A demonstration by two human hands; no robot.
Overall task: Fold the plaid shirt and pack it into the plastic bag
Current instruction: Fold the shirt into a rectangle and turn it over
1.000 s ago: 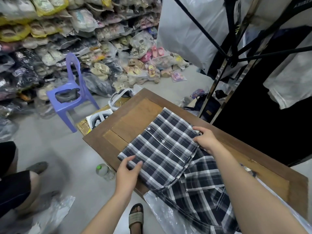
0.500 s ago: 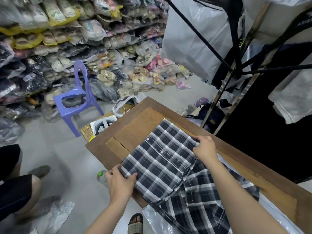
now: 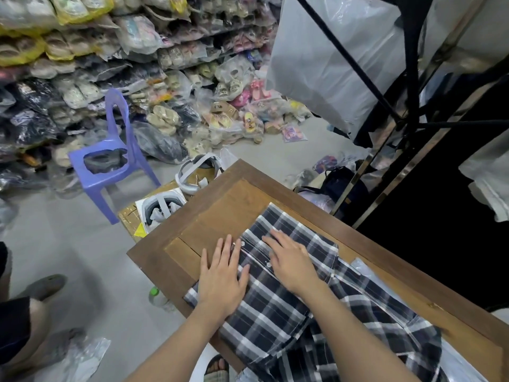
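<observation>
The black-and-white plaid shirt point(image 3: 278, 312) lies partly folded on the wooden table point(image 3: 228, 205), its lower part trailing toward me over the near edge. My left hand point(image 3: 223, 277) lies flat, fingers spread, on the shirt's left edge and partly on the bare wood. My right hand point(image 3: 289, 257) presses flat on the button placket near the shirt's far end. Neither hand grips anything. A clear plastic bag point(image 3: 360, 267) lies under the shirt at the right, one corner showing.
A purple plastic chair point(image 3: 110, 158) stands on the floor to the left. White headsets point(image 3: 162, 208) rest on a cardboard box by the table's left corner. A bottle point(image 3: 158, 297) sits below the table edge. Bagged shoes pile along the back; a metal rack point(image 3: 385, 164) rises at right.
Both hands let go of the shirt's folded edges and moved inward, now lying flat on top of the fabric. The folded panel rests flat on the table.
</observation>
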